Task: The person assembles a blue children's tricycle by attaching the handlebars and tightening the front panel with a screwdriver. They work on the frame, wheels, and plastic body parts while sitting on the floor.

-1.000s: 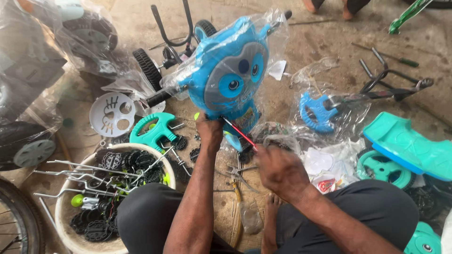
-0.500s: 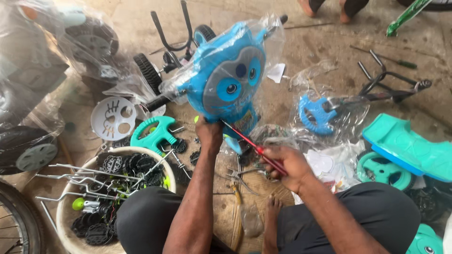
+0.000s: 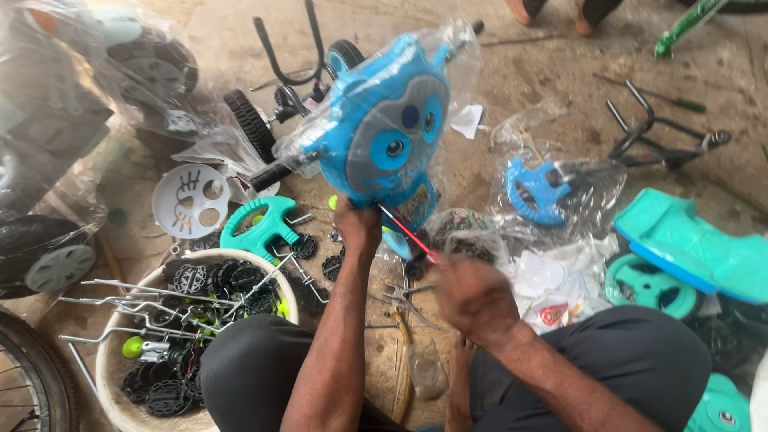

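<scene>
Right hand (image 3: 472, 300) motion-blurred; bicycle wheel (image 3: 28, 376) cut off at edge.

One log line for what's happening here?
left hand: steadies blue owl-face toy panel | right hand: holds red screwdriver at panel's base

Soft, even daylight filled the scene, bright without harsh sun. Shadows were faint and short, pooling just under the parts on the concrete floor (image 3: 552, 72). The clear plastic wrap (image 3: 460, 48) over the blue owl-faced panel (image 3: 388, 136) threw pale glare and milky sheen, dulling the colours beneath. The right hand (image 3: 472, 298) was smeared by motion blur, its fingers indistinct, while the left hand (image 3: 358, 226) stayed fairly sharp. Wide-angle stretch bent the wheel (image 3: 28, 384) and the bags at the left edge.
</scene>
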